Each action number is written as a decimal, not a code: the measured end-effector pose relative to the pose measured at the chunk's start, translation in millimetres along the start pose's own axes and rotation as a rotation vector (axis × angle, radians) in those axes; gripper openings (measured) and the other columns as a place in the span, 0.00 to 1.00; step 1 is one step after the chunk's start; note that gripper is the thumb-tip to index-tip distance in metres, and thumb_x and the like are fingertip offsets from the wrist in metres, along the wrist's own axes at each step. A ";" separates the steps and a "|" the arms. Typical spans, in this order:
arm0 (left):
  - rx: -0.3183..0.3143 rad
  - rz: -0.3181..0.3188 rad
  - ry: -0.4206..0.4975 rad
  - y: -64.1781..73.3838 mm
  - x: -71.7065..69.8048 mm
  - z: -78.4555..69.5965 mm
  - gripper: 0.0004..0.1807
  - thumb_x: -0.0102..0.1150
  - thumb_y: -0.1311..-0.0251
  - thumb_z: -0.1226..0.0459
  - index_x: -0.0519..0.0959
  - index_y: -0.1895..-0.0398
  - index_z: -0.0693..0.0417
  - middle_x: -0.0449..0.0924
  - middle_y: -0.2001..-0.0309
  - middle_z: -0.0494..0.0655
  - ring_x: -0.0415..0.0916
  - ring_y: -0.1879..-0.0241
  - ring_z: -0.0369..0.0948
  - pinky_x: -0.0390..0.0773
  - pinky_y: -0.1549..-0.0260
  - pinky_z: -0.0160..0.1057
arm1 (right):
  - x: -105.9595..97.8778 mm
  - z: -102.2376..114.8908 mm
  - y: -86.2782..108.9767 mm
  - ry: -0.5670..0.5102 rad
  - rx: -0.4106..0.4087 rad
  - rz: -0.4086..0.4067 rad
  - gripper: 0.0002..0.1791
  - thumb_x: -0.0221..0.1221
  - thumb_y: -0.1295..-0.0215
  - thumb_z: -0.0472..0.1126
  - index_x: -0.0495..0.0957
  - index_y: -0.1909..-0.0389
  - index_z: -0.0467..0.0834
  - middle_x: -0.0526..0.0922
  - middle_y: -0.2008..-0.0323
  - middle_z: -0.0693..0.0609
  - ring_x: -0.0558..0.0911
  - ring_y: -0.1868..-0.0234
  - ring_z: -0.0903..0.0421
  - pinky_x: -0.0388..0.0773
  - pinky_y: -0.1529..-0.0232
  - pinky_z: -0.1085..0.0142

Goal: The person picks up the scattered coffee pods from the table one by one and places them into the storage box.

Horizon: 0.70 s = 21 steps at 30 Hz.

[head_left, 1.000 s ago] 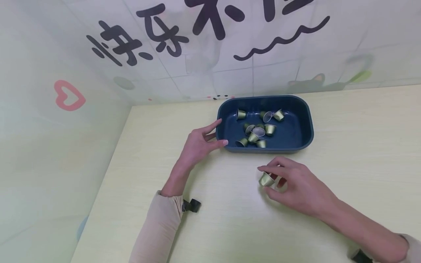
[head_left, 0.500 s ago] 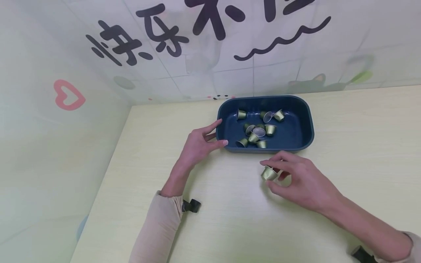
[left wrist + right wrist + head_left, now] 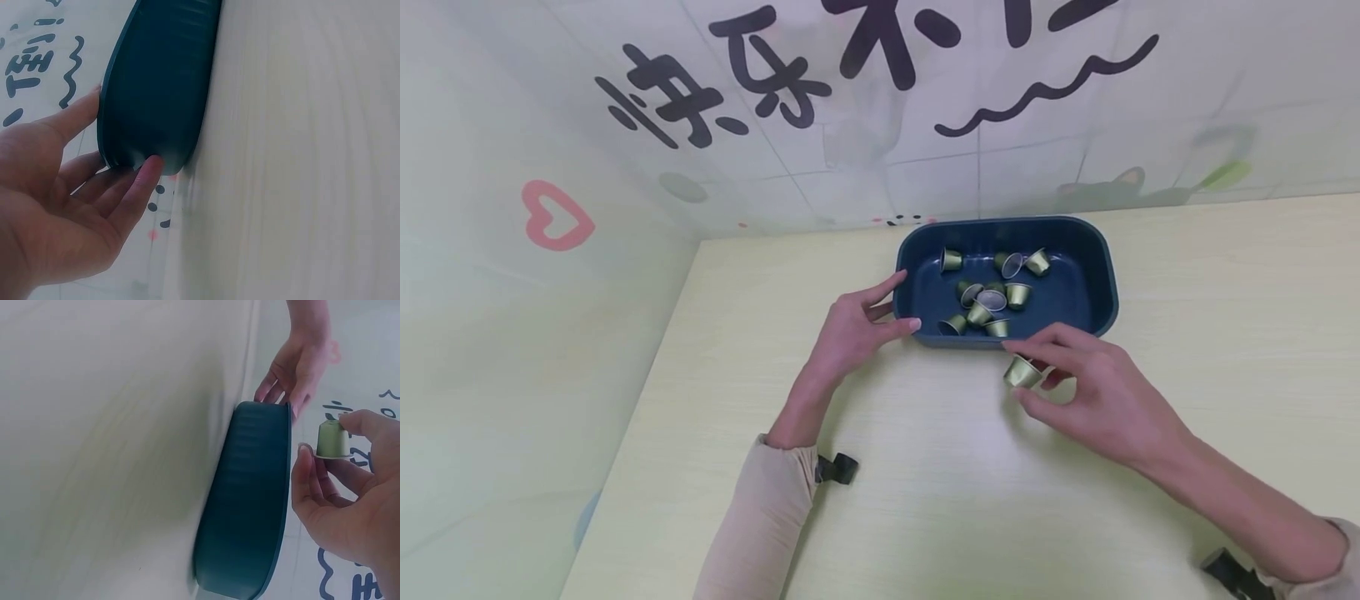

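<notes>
My right hand (image 3: 1097,396) pinches a green-gold coffee capsule (image 3: 1022,372) between thumb and fingertips, just off the near rim of a dark blue rectangular tray (image 3: 1075,304). In the right wrist view that capsule (image 3: 332,439) has its foil rim facing down, beside the tray wall (image 3: 247,500). Several more capsules lie jumbled inside the tray, mostly left of centre, such as one capsule (image 3: 951,260) near the back wall. My left hand (image 3: 853,333) holds the tray's left end, thumb over the rim; the left wrist view shows its fingers (image 3: 134,194) against that end.
The pale wood-grain table (image 3: 925,500) carries the tray close to the back wall (image 3: 850,183), which has black lettering. Another wall (image 3: 490,333) with a pink heart borders the table on the left. Each wrist wears a black camera mount (image 3: 842,468).
My right hand has moved up and slightly right with the coffee capsule, and now its fingers overlap the tray's near rim. The left hand and the tray stay in place.
</notes>
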<state>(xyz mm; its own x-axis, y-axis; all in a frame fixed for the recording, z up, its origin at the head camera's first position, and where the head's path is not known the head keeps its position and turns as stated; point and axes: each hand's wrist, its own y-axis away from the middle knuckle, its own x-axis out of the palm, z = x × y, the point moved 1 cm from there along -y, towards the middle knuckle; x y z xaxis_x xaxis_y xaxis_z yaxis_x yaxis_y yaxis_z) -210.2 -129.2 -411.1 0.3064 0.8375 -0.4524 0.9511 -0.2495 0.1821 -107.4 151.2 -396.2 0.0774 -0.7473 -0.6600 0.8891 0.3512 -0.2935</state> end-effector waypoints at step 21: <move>0.031 -0.002 0.015 -0.9 0.4 2.1 0.37 0.73 0.44 0.60 0.70 0.29 0.38 0.65 0.28 0.49 0.74 0.38 0.44 0.75 0.69 0.33 | -13.6 -17.1 -13.5 0.099 0.046 -0.132 0.22 0.72 0.45 0.34 0.85 0.47 0.43 0.80 0.60 0.59 0.82 0.70 0.65 0.71 0.73 0.77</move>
<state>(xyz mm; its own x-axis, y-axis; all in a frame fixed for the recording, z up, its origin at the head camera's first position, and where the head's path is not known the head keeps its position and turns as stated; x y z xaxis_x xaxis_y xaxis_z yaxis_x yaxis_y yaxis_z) -210.8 -129.6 -413.3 0.3045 0.8449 -0.4399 0.9524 -0.2627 0.1546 -128.1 166.3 -395.1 -0.0839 -0.7251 -0.6836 0.9084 0.2263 -0.3516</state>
